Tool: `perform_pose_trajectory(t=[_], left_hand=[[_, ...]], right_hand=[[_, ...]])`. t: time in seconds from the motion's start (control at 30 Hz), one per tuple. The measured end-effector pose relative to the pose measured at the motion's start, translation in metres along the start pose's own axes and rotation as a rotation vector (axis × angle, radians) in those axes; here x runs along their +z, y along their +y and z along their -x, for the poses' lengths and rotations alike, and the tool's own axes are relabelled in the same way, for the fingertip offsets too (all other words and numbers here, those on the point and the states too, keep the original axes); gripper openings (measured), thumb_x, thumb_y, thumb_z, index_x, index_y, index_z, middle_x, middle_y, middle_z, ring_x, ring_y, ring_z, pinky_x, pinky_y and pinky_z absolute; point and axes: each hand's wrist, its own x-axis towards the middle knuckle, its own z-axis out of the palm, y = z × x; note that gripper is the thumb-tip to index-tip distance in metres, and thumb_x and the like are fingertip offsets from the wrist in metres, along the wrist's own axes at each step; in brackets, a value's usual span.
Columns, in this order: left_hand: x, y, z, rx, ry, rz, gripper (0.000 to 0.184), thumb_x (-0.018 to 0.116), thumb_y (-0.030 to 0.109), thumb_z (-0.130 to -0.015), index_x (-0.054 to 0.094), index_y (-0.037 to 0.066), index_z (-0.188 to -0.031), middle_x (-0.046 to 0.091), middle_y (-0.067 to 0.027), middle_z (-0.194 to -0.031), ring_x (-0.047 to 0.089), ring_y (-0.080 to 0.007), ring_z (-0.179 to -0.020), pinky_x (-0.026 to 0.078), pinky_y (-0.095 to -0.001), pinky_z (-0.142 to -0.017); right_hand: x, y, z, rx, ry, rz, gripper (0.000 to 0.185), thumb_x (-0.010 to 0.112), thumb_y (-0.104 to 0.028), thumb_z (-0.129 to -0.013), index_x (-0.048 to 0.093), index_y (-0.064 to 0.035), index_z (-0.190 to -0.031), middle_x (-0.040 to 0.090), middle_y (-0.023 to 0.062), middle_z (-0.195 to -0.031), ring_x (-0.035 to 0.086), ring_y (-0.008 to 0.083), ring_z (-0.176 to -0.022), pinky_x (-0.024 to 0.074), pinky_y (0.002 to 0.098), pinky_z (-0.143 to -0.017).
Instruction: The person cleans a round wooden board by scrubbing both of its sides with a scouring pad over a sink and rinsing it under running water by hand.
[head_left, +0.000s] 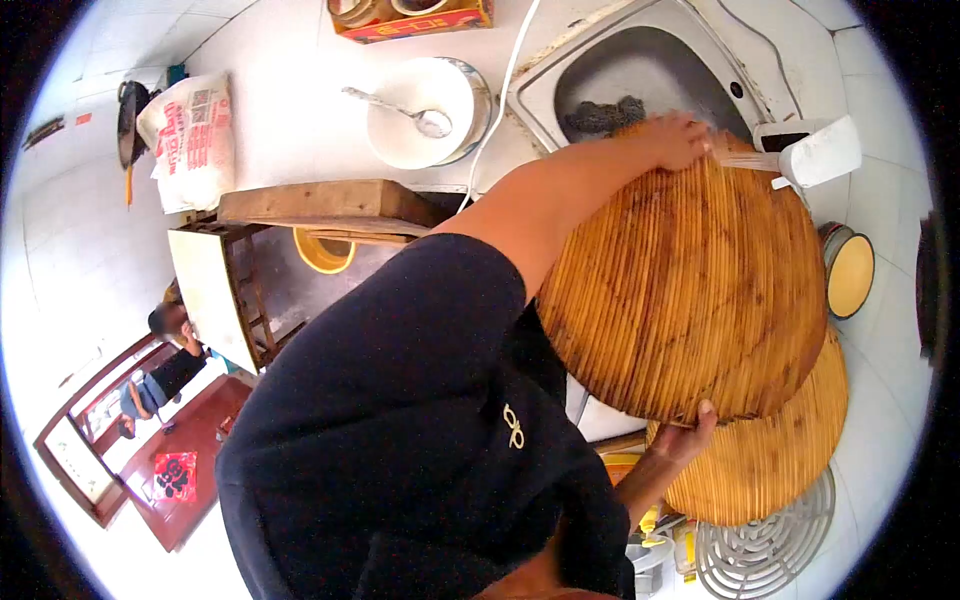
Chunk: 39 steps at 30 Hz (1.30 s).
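Note:
A large round reed lid (690, 290), its brown stalks side by side and dark in patches, tilts over the sink's near edge. My right hand (690, 430) grips its lower rim, thumb on the upper face and fingers underneath. At the opposite end my left hand (680, 142) presses on the lid with curled fingers; whether something is under them is hidden. A clear streak like running water meets the lid beside that hand, coming from a white plastic spout (822, 155). Behind this lid lies a second, paler reed lid (765, 470), partly covered.
The metal sink (660, 75) holds a dark scouring pad (605, 115). A white bowl (420, 110) with a spoon, a white cable (500, 100) and a white sack (195, 140) are on the counter. A grey coiled rack (770, 545) stands by the tiled wall. People are in the background.

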Motion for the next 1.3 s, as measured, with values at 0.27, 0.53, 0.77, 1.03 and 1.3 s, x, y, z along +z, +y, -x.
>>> perform_pose_trajectory(t=[0.27,0.53,0.77,1.03,1.3], left_hand=[[0.056,0.103,0.030,0.323,-0.004,0.082,0.070,0.036,0.053,-0.093,0.031,0.004,-0.144,0.029,-0.0223,-0.149,0.030,-0.0384,-0.136,0.023,-0.0495,-0.112],[-0.019,0.086,-0.006,-0.120,-0.284,0.158,0.063,0.033,0.051,-0.096,0.034,0.007,-0.142,0.052,-0.0239,-0.131,0.050,-0.0409,-0.119,0.037,-0.0492,-0.103],[0.063,0.073,0.014,0.651,0.225,-0.097,0.070,0.026,0.054,-0.097,0.017,0.009,-0.150,0.047,-0.0228,-0.137,0.046,-0.0381,-0.125,0.034,-0.0468,-0.105],[0.027,0.004,-0.035,-0.137,-0.221,0.103,0.052,0.043,0.039,-0.097,0.043,0.006,-0.137,0.059,-0.0218,-0.120,0.058,-0.0402,-0.107,0.043,-0.0459,-0.096],[-0.060,-0.019,-0.021,-0.514,-0.563,1.000,0.054,0.060,0.047,-0.089,0.059,0.005,-0.123,0.063,-0.0123,-0.119,0.061,-0.0227,-0.105,0.048,-0.0362,-0.092]], right_hand=[[0.006,-0.017,0.020,0.013,0.087,-0.050,0.075,0.068,-0.023,-0.073,0.038,-0.0009,-0.137,0.045,0.0156,-0.136,0.044,0.0333,-0.124,0.0390,0.0490,-0.103],[0.020,-0.023,0.038,-0.026,0.092,-0.040,0.074,0.067,-0.019,-0.072,0.038,-0.0002,-0.138,0.048,0.0136,-0.133,0.047,0.0303,-0.122,0.0384,0.0442,-0.104],[0.023,-0.015,0.024,-0.072,0.056,-0.115,0.067,0.063,-0.013,-0.075,0.038,0.0022,-0.136,0.052,0.0152,-0.128,0.051,0.0304,-0.119,0.0419,0.0441,-0.101],[0.016,-0.013,0.024,0.044,0.098,-0.127,0.068,0.062,-0.013,-0.073,0.039,0.0032,-0.134,0.053,0.0171,-0.127,0.054,0.0336,-0.115,0.0435,0.0459,-0.100],[-0.048,0.009,-0.002,0.087,0.000,-0.303,0.070,0.061,-0.011,-0.069,0.041,0.0010,-0.135,0.052,0.0169,-0.130,0.052,0.0351,-0.118,0.0426,0.0474,-0.102]])
